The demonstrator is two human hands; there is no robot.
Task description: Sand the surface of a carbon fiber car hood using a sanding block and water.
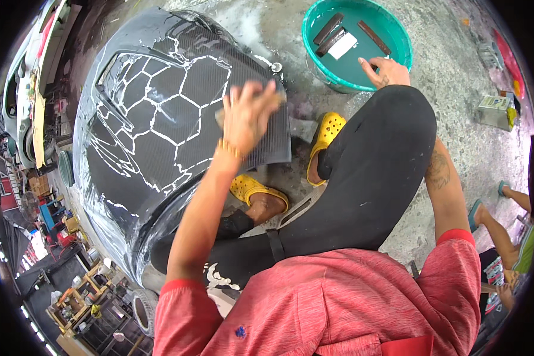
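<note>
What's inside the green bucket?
Cloudy water, three dark bars and a white block. The right hand covers the part beneath it, so anything there can't be seen.

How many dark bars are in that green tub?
3: a first bar at upper left in the tub, a second bar just below it beside the white block, and a third bar to the right. Water may hide more.

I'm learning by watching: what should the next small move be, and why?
Probably sweep the left hand across the dark panel: a tan pad shows under that blurred hand, and white lines mark the surface beside it. The right hand, at the green tub, holds nothing visible.
</note>
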